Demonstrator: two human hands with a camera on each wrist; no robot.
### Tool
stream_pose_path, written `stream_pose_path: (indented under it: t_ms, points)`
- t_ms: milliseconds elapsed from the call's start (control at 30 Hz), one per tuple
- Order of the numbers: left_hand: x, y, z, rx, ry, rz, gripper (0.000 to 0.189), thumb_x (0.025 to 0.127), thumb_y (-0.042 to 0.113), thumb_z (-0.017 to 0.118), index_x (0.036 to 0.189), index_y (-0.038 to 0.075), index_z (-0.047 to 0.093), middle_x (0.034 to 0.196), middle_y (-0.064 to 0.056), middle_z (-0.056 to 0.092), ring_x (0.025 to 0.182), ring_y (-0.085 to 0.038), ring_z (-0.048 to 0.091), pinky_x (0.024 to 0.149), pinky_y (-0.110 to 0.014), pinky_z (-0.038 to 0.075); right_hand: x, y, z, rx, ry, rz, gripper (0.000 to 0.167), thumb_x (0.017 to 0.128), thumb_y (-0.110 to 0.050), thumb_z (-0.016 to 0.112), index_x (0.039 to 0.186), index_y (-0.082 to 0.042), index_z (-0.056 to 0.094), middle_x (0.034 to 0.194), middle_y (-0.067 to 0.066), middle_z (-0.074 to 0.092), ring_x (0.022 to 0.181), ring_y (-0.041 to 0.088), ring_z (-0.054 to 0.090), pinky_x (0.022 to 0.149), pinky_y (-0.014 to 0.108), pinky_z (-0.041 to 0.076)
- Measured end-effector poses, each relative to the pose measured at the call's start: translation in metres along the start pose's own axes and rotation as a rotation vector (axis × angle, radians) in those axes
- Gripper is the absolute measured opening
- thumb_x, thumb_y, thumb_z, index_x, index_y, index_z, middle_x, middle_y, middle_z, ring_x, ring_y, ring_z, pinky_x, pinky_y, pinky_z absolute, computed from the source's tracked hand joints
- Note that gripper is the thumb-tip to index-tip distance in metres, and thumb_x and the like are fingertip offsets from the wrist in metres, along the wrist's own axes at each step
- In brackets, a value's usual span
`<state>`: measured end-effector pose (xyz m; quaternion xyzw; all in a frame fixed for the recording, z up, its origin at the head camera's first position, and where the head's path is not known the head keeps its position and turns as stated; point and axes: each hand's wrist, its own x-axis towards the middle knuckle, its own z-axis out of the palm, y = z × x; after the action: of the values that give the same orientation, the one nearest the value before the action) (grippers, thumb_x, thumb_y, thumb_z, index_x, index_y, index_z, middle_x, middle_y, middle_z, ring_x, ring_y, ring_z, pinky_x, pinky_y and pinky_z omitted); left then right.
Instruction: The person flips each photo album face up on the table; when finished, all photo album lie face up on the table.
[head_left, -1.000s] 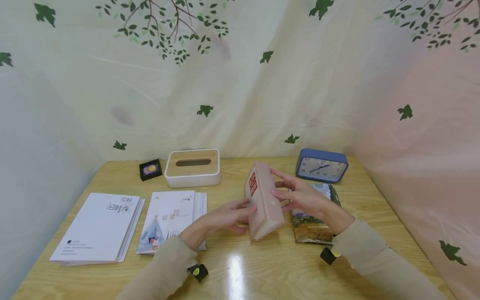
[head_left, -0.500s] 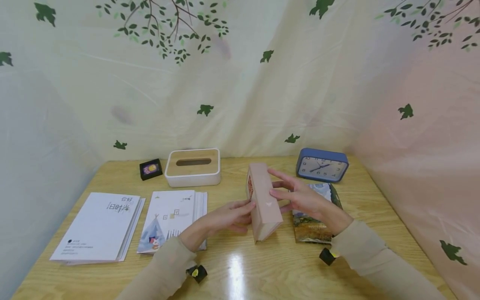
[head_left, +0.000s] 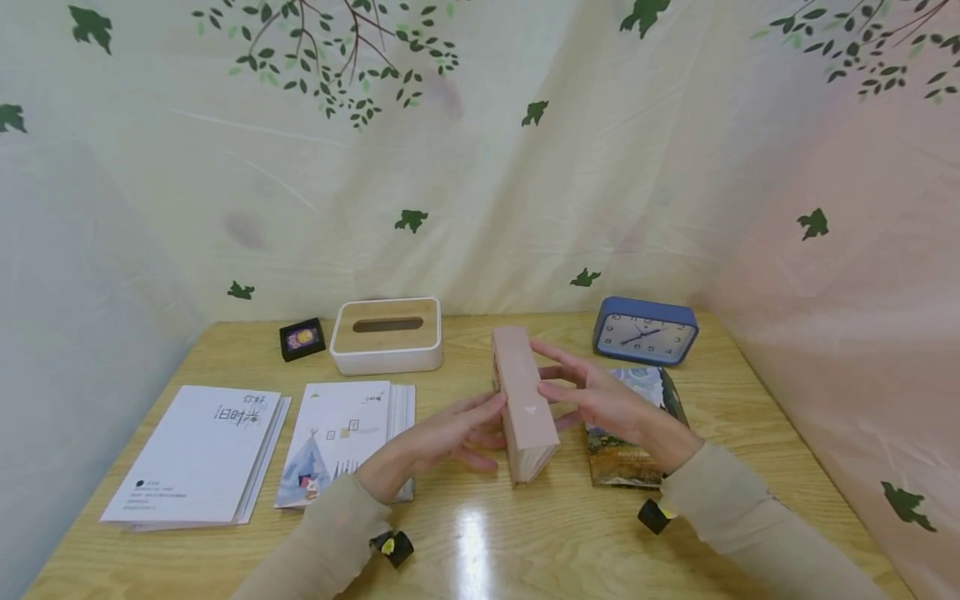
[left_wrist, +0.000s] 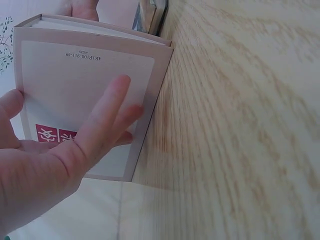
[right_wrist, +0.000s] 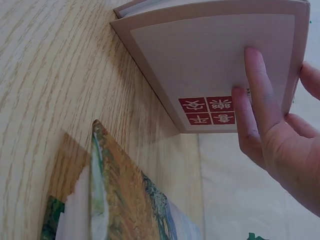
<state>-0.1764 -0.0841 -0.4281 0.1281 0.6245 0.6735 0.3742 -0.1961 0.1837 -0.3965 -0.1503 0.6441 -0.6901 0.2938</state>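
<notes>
A thick pink photo album [head_left: 528, 408] stands on its edge on the wooden table, spine up, between the two hands. My left hand [head_left: 457, 429] touches its left cover with extended fingers, the thumb near the spine. In the left wrist view, that cover of the album [left_wrist: 65, 80] shows a pale panel with a red label, partly behind the fingers. On the opposite side, my right hand [head_left: 600, 396] rests straight fingertips against the other cover. The right wrist view shows fingers [right_wrist: 262, 95] beside a red label of white characters, with the thumb at the spine edge.
A painted-cover album [head_left: 626, 454] lies right of the pink one, under the right forearm. Two white albums, one plain [head_left: 195, 454] and one with a tent picture [head_left: 337, 433], lie left. Behind are a small black box [head_left: 302, 339], a tissue box [head_left: 386, 354] and a blue clock [head_left: 645, 332].
The pink album has tipped to bring its spine upward, and its red-labelled left cover has turned out of the head view. Both hands have shifted only slightly with it.
</notes>
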Motion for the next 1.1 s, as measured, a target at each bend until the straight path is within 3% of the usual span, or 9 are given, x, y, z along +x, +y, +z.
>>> stream_pose_path:
  t_ms: [367,533,700,900,1100]
  points:
    - [-0.002,0.008,0.001,-0.021,-0.018,0.064,0.075,0.108,0.045,0.045,0.163,0.005,0.012,0.158,-0.018,0.036,0.124,-0.041,0.057,0.089,-0.052,0.057,-0.001,0.002,0.002,-0.058,-0.024,0.018,0.067,0.105,-0.025,0.058,0.161,-0.04,0.024,0.157,0.018,0.029,0.136,0.036,0.045,0.1,0.054,0.051]
    - [-0.003,0.009,0.001,-0.028,-0.016,0.072,0.075,0.107,0.044,0.048,0.162,0.005,0.013,0.15,-0.018,0.046,0.116,-0.036,0.062,0.088,-0.051,0.058,0.001,0.005,0.002,-0.052,-0.049,0.031,0.065,0.106,-0.026,0.056,0.16,-0.044,0.023,0.162,0.017,0.022,0.14,0.041,0.039,0.098,0.058,0.051]
    - [-0.003,0.01,0.003,-0.046,-0.002,0.075,0.075,0.106,0.042,0.051,0.162,0.005,0.016,0.133,-0.017,0.061,0.109,-0.033,0.066,0.086,-0.051,0.058,0.003,0.009,0.0,-0.029,-0.087,0.045,0.066,0.108,-0.027,0.052,0.162,-0.04,0.018,0.163,0.02,0.017,0.141,0.046,0.036,0.096,0.063,0.049]
    - [-0.003,0.01,0.003,-0.055,-0.001,0.083,0.073,0.106,0.039,0.052,0.16,0.004,0.019,0.127,-0.017,0.064,0.103,-0.031,0.068,0.084,-0.05,0.059,0.005,0.012,-0.002,-0.004,-0.098,0.075,0.068,0.108,-0.028,0.052,0.163,-0.034,0.015,0.163,0.022,0.015,0.14,0.049,0.035,0.095,0.065,0.049]
    - [-0.004,0.008,0.001,-0.047,-0.005,0.084,0.07,0.107,0.037,0.05,0.16,0.002,0.02,0.123,-0.016,0.065,0.098,-0.028,0.069,0.083,-0.049,0.059,0.007,0.018,-0.007,-0.062,-0.097,0.113,0.071,0.106,-0.027,0.055,0.164,-0.031,0.013,0.164,0.024,0.016,0.143,0.05,0.031,0.095,0.065,0.049]
